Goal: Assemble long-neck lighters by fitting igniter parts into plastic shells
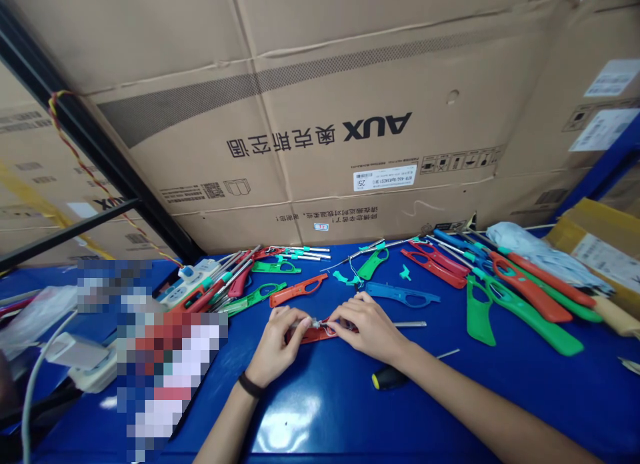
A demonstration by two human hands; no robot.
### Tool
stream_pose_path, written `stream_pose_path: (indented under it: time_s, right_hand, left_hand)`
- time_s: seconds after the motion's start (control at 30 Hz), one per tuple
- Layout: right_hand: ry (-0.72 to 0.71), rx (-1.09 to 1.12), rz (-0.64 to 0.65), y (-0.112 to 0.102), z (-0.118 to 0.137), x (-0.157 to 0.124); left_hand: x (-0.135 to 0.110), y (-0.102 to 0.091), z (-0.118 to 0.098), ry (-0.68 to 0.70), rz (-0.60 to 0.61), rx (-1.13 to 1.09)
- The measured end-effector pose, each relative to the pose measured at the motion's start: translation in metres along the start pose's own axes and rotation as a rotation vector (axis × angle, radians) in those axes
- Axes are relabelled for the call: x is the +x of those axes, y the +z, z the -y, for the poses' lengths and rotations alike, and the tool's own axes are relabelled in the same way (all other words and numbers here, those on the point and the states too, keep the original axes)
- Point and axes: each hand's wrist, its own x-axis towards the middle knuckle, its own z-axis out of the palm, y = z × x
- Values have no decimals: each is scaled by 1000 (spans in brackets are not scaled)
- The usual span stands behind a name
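At the middle of the blue table lies a red lighter shell (320,335), partly covered by both hands. My left hand (280,341), with a black band at the wrist, is closed at its left end, thumb and fingers pinching a small whitish part (315,323). Closed as well, my right hand (367,327) pinches a thin wire (328,329) over the shell's right side. A metal tube (411,325) sticks out to the right from under that hand. Below my right wrist lies a black and yellow screwdriver (389,378).
Behind my hands lie an orange shell (299,291), a blue shell (403,295) and small green pieces (347,277). Several long lighters (530,311) are piled right; others lean on power strips (193,281) at left. A large carton (320,117) walls off the back.
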Motion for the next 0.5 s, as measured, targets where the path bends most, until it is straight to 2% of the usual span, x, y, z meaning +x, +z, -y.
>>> stream_pose_path:
  time_s: [0.5]
  right_hand:
    - [-6, -18, 15, -2, 1, 2]
  left_hand:
    - [-1, 1, 2, 8, -3, 11]
